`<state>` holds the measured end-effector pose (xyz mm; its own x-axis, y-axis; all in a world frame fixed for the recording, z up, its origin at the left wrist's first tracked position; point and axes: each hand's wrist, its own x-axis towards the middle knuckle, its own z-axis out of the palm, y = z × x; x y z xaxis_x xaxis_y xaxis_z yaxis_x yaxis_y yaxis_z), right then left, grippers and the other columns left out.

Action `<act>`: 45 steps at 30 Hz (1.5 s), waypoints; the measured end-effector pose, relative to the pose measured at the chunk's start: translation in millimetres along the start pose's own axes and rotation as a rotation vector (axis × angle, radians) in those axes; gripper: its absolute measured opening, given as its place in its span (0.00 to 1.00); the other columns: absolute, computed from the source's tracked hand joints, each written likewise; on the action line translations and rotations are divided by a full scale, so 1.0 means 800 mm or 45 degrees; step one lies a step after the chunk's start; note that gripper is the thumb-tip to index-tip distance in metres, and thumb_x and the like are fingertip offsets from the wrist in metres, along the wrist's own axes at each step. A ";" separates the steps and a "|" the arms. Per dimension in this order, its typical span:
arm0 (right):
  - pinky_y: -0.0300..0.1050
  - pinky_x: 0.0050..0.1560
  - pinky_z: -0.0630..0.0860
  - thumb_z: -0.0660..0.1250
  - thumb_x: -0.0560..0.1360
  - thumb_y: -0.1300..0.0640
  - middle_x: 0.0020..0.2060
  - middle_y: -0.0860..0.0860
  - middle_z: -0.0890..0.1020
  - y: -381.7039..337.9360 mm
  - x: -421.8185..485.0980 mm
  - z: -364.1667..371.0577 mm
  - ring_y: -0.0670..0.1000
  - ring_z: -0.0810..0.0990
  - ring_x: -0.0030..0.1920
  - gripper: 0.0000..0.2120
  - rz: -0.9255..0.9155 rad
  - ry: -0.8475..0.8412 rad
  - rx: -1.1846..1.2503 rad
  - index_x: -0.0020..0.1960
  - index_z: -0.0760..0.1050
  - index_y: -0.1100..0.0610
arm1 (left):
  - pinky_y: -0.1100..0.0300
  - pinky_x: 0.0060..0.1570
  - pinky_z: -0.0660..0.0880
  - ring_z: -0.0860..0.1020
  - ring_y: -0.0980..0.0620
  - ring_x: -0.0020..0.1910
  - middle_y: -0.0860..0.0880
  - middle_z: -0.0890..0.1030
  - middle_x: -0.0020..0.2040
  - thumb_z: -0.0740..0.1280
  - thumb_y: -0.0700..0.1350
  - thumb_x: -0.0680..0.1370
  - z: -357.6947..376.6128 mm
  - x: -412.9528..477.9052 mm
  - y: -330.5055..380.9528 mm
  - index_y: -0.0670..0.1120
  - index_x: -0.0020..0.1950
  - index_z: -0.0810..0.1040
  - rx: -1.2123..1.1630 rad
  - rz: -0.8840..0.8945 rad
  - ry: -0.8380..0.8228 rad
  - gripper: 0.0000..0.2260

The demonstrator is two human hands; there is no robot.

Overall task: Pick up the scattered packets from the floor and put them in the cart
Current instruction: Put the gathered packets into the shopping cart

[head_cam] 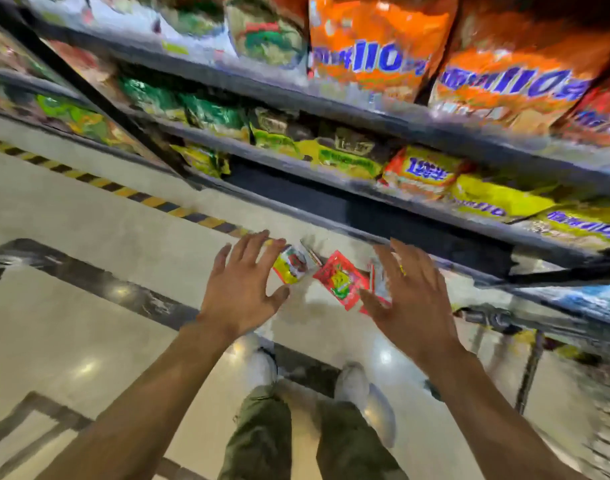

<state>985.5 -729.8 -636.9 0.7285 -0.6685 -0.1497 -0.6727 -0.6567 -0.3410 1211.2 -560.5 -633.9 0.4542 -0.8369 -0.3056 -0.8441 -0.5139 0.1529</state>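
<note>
Packets (pixel 340 278) lie in a small cluster on the floor (pixel 123 220) in the head view, between and just beyond my hands, at the foot of the lowest shelf (pixel 418 233). My left hand (pixel 241 289) hangs with fingers spread and nothing in it. A yellow-and-red packet (pixel 291 266) sits just off its fingertips toward the right hand, and the blur stops me saying whether they touch. My right hand (pixel 411 296) is likewise splayed and empty, its thumb over the edge of a pale packet with red trim (pixel 379 285); I cannot settle contact there either. A red packet (pixel 340 278) lies flat midway between the two hands, and a small silvery packet (pixel 310 252) sits just past it, nearer the shelf. Smeared metal tubing and mesh out beyond the right hand I take to be the cart (pixel 497 318). I judge this to be the reach of the pick-up step: nothing is lifted, and none of these four is in the cart yet. The next move, as I read it, calls for lowering both hands onto the cluster, sweeping the outer packets inward against the red one and curling fingers under the thin edges, since flat foil on glossy tile will likely slide rather than lift.
</note>
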 end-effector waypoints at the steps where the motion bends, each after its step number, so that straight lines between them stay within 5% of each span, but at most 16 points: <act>1: 0.63 0.74 0.68 0.54 0.78 0.33 0.77 0.57 0.71 0.014 0.010 0.046 0.63 0.69 0.76 0.36 -0.002 -0.012 -0.011 0.77 0.70 0.52 | 0.39 0.76 0.61 0.63 0.43 0.79 0.47 0.65 0.80 0.62 0.65 0.78 0.044 0.020 -0.015 0.55 0.79 0.61 0.008 0.006 -0.009 0.32; 12: 0.63 0.70 0.72 0.61 0.73 0.41 0.73 0.60 0.73 0.185 0.145 0.527 0.66 0.72 0.72 0.36 0.040 -0.193 0.007 0.77 0.68 0.55 | 0.42 0.67 0.72 0.70 0.40 0.73 0.46 0.71 0.75 0.57 0.69 0.68 0.493 0.251 -0.157 0.54 0.79 0.65 -0.190 -0.063 -0.146 0.40; 19: 0.60 0.64 0.74 0.80 0.65 0.39 0.65 0.59 0.74 0.223 0.210 0.646 0.65 0.73 0.67 0.46 0.413 -0.463 0.017 0.74 0.64 0.55 | 0.40 0.66 0.74 0.75 0.40 0.69 0.44 0.76 0.71 0.73 0.66 0.60 0.627 0.328 -0.182 0.48 0.77 0.67 -0.654 -0.225 -0.101 0.48; 22: 0.58 0.62 0.75 0.81 0.61 0.34 0.60 0.58 0.76 0.216 0.219 0.651 0.63 0.75 0.64 0.45 0.525 -0.554 -0.054 0.67 0.68 0.56 | 0.49 0.56 0.79 0.82 0.48 0.55 0.52 0.83 0.57 0.81 0.61 0.58 0.628 0.332 -0.179 0.52 0.63 0.76 -0.811 -0.256 -0.074 0.36; 25: 0.54 0.59 0.74 0.79 0.61 0.33 0.58 0.57 0.76 0.203 0.217 0.646 0.62 0.75 0.63 0.39 0.497 -0.586 -0.131 0.61 0.73 0.56 | 0.66 0.52 0.70 0.77 0.55 0.55 0.55 0.81 0.57 0.85 0.50 0.66 0.614 0.319 -0.176 0.49 0.66 0.78 -0.872 -0.276 -0.167 0.31; 29: 0.51 0.50 0.78 0.81 0.66 0.41 0.53 0.56 0.82 0.187 0.206 0.638 0.60 0.82 0.55 0.31 0.482 -0.526 0.064 0.56 0.69 0.56 | 0.54 0.59 0.77 0.81 0.45 0.62 0.50 0.85 0.61 0.76 0.46 0.71 0.609 0.302 -0.190 0.53 0.67 0.79 -0.844 -0.381 -0.181 0.24; 35: 0.48 0.48 0.77 0.81 0.71 0.51 0.50 0.50 0.84 0.171 0.192 0.594 0.55 0.83 0.51 0.24 0.584 -0.326 0.546 0.59 0.71 0.55 | 0.43 0.57 0.80 0.84 0.43 0.55 0.49 0.86 0.54 0.72 0.42 0.69 0.599 0.266 -0.209 0.51 0.59 0.80 -1.014 -0.499 -0.117 0.19; 39: 0.45 0.55 0.76 0.78 0.75 0.53 0.56 0.47 0.83 0.144 0.160 0.505 0.50 0.83 0.55 0.26 0.607 -0.126 0.878 0.68 0.70 0.53 | 0.44 0.62 0.80 0.83 0.44 0.60 0.47 0.85 0.60 0.74 0.29 0.74 0.504 0.210 -0.190 0.46 0.66 0.78 -1.387 -0.581 -0.079 0.23; 45: 0.58 0.65 0.80 0.74 0.79 0.58 0.60 0.48 0.86 0.064 0.086 0.269 0.51 0.85 0.61 0.20 0.493 -0.132 1.207 0.69 0.74 0.53 | 0.49 0.56 0.82 0.85 0.46 0.58 0.46 0.85 0.62 0.76 0.45 0.69 0.244 0.088 -0.138 0.47 0.69 0.78 -1.739 -0.570 -0.002 0.28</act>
<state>1028.6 -734.4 -864.1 0.5211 -0.7129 -0.4693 -0.5179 0.1729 -0.8378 1280.8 -525.6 -855.6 0.6025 -0.5595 -0.5691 0.2966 -0.5051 0.8105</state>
